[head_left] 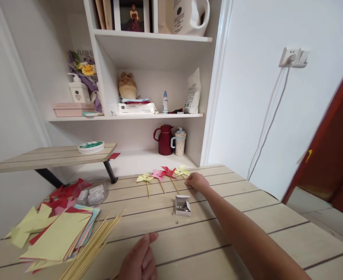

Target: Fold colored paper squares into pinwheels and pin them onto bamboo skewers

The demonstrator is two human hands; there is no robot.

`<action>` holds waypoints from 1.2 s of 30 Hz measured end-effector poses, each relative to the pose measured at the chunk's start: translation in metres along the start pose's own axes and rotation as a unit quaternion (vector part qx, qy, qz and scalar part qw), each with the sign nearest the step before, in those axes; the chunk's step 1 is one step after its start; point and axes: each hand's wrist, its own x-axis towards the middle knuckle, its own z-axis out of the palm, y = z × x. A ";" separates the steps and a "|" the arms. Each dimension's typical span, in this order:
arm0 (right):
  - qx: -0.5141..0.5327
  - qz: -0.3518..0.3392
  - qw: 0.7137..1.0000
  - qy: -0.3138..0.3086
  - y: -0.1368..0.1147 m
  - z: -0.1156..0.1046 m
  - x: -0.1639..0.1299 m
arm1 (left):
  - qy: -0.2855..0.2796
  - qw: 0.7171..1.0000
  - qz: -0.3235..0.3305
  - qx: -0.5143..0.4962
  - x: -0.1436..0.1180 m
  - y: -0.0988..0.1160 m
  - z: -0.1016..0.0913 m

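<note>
My right hand reaches to the back of the table, its fingers closed at the stick of a yellow paper pinwheel. Beside that one lie a red pinwheel, a pink pinwheel and another yellow pinwheel, all on thin wooden sticks. My left hand rests near the front edge, fingers curled and thumb against the index finger, with nothing visible in it. Between the hands stands a small open white box of metal pins. One loose pin lies in front of it.
At left are a bundle of wooden sticks, a stack of coloured paper, folded yellow paper pieces and a clear container with small boxes. A raised wooden stand overhangs the back left. Shelves hold a red jug and a cup.
</note>
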 end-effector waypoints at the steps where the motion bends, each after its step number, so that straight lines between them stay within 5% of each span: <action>1: 0.001 0.001 1.000 0.000 -0.001 0.000 0.000 | 0.009 1.000 0.002 0.000 -0.001 0.001 0.003; 8: 0.025 0.006 0.999 -0.029 0.000 -0.003 -0.006 | 0.111 0.993 0.029 -0.022 -0.009 0.005 0.022; 15: 0.092 -0.009 0.995 -0.035 0.009 -0.006 -0.019 | 0.109 0.989 0.096 -0.015 -0.017 0.009 0.025; 21: 0.196 -0.027 0.980 0.020 0.018 -0.020 -0.043 | 0.102 0.938 0.238 0.230 -0.023 0.007 0.035; 27: 0.299 -0.088 0.939 0.147 0.013 -0.036 -0.099 | 0.053 0.877 0.243 0.411 -0.040 -0.009 0.049; 30: 0.366 -0.174 0.897 0.176 -0.001 -0.044 -0.142 | 0.025 0.786 0.328 0.524 -0.055 -0.013 0.046; 36: 0.370 -0.283 0.885 0.020 -0.036 -0.037 -0.212 | 0.021 0.600 0.445 0.665 -0.084 0.015 0.000</action>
